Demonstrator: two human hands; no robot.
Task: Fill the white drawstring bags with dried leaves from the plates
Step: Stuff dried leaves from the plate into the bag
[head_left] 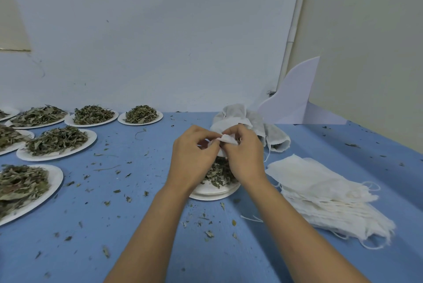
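Note:
Both hands meet over a white paper plate [211,193] at the table's middle, which holds a small heap of dried leaves [220,174]. My left hand [193,155] and my right hand [243,155] each pinch the top edge of one white drawstring bag [226,140] held just above that plate. Most of the bag is hidden behind my fingers. A stack of flat, unfilled white bags [325,193] lies to the right. Filled bags [256,122] lie heaped behind my hands.
Several white plates of dried leaves [57,140] stand in rows along the left side of the blue table [114,225]. Leaf crumbs are scattered over the cloth. A white folded card [295,99] stands at the back right, against the wall.

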